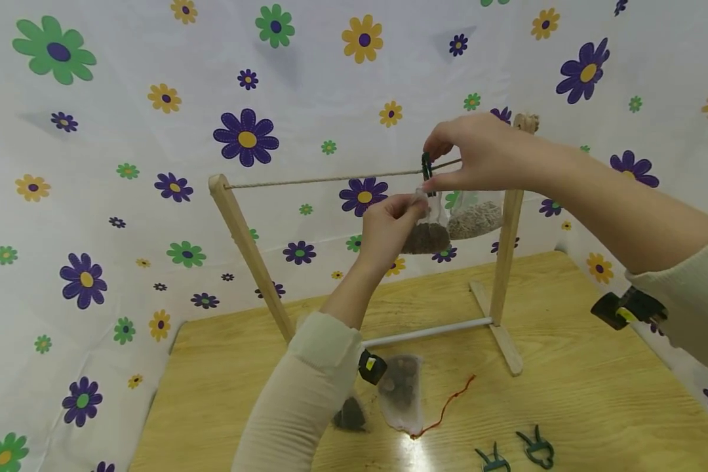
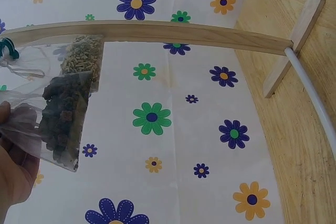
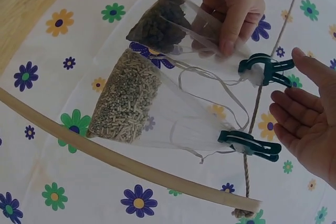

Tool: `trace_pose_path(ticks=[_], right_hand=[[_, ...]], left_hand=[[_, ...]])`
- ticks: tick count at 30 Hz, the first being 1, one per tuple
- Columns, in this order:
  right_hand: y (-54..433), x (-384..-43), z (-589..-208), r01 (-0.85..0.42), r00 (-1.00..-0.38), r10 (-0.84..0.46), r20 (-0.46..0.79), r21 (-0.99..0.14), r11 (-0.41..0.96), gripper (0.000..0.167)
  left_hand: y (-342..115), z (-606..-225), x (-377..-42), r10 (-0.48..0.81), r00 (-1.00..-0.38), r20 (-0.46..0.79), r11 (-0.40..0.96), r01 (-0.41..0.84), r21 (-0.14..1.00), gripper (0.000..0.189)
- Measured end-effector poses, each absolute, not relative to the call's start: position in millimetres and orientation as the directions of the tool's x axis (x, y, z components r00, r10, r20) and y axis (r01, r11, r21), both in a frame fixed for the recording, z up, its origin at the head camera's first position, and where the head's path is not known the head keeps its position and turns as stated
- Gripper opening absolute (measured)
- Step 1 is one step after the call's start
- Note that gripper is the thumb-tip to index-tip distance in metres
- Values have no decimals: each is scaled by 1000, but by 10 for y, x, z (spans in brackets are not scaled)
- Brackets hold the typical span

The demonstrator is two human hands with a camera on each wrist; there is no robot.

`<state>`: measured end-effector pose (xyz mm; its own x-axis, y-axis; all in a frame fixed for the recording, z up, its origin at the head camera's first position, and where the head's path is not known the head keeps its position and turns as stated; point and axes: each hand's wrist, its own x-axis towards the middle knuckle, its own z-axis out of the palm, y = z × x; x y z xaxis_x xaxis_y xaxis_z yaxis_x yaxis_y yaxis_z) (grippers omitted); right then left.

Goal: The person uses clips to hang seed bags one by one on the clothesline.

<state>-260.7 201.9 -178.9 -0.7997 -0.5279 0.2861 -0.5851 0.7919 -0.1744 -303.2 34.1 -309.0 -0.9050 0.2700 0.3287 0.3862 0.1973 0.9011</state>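
In the head view my left hand (image 1: 383, 229) pinches the upper part of a sheer mesh bag with dark, lumpy contents (image 1: 427, 239). A green plant clip (image 3: 266, 69) fastens that bag's gathered neck to the rope (image 1: 330, 179). Close around the clip's handles is my right hand (image 3: 315, 108), thumb and fingers spread apart in the right wrist view. Beside the dark bag hangs a second mesh bag (image 3: 126, 98) of pale pellets, held on the rope by another green clip (image 3: 249, 144). Loose white drawstrings trail between the two bags.
The rope spans a wooden frame with two posts (image 1: 250, 255) and a white lower bar (image 1: 427, 332). On the wooden table (image 1: 596, 341) lie a mesh bag with a red string (image 1: 401, 390), a dark bundle (image 1: 350, 414) and two green clips (image 1: 538, 449). Flowered cloth stands behind.
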Motion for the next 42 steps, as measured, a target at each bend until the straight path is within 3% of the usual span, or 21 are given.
trace_pose_path(ticks=[9, 12, 16, 22, 25, 28, 33, 36, 42], right_hand=[[2205, -2341, -1900, -693, -631, -541, 556, -90, 715, 34], [2239, -2261, -2004, -769, -512, -592, 622, -24, 639, 37], [2202, -2140, -2191, -837, -359, -642, 677, 71, 543, 59], [2129, -2013, -2511, -871, -326, -679, 657, 70, 486, 52], [2124, -1984, -2691, -889, -300, -693, 655, 72, 453, 48], [2134, -1948, -2857, -889, -297, -703, 646, 81, 450, 46], [2130, -1868, -3076, -875, -319, -732, 601, 109, 471, 46], [2121, -1835, -3213, -885, -314, -750, 582, 106, 453, 45], [2115, -1777, -3538, -919, -274, -747, 606, 65, 389, 37]], left_hand=[[207, -3207, -2907, 299, -897, 327, 240, 402, 884, 40], [124, -3263, -2812, 320, -886, 334, 285, 426, 858, 43], [-26, -3394, -2657, 357, -856, 373, 352, 493, 796, 44], [-278, -3677, -2493, 406, -700, 587, 350, 712, 608, 39], [-382, -3804, -2399, 449, -648, 615, 345, 760, 550, 37], [-461, -3919, -2293, 471, -699, 538, 357, 708, 609, 36], [-573, -4078, -2135, 418, -861, 290, 358, 450, 818, 37], [-654, -4164, -2073, 411, -888, 208, 344, 362, 866, 35], [-826, -4279, -1995, 464, -883, 76, 412, 291, 864, 31]])
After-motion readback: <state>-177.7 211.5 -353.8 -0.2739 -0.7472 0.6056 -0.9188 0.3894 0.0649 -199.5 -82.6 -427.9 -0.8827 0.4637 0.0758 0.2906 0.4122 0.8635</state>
